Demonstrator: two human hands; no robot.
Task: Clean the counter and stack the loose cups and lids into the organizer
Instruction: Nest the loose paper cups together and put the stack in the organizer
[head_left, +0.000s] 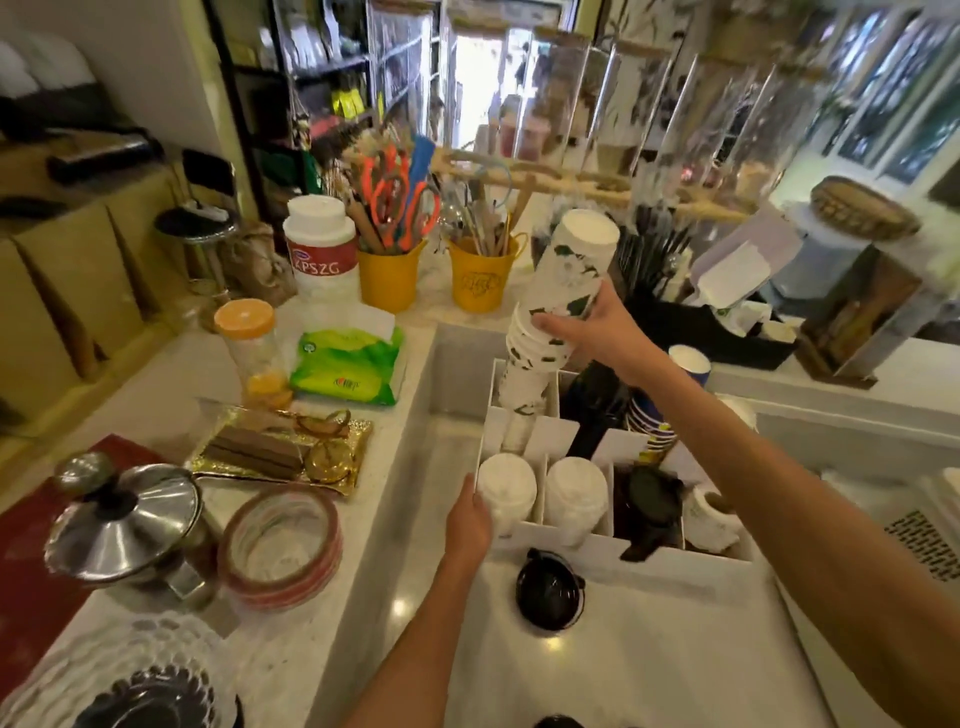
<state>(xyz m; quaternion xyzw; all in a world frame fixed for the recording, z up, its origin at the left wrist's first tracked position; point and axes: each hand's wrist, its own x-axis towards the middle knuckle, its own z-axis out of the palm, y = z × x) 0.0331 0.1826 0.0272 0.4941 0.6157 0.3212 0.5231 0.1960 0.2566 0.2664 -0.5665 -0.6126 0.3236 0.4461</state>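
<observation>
My right hand (587, 325) grips an upside-down stack of white paper cups with green leaf print (569, 270), held tilted over the back left slot of the white organizer (563, 540). My left hand (467, 522) holds the organizer's front left corner, touching a stack of white lids (506, 491) in the first front slot. A second white lid stack (575, 496) stands beside it, then black lids (652, 506). Blue-printed cups (654, 421) fill a back slot. A loose black lid (549, 592) lies on the counter in front of the organizer.
Left of the organizer lie a green wipes pack (345, 366), a gold tray with chocolate bars (280, 452), tape rolls (280, 551) and a steel pot (124, 525). Two yellow utensil buckets (389, 278) stand behind. A black caddy (711, 332) sits right.
</observation>
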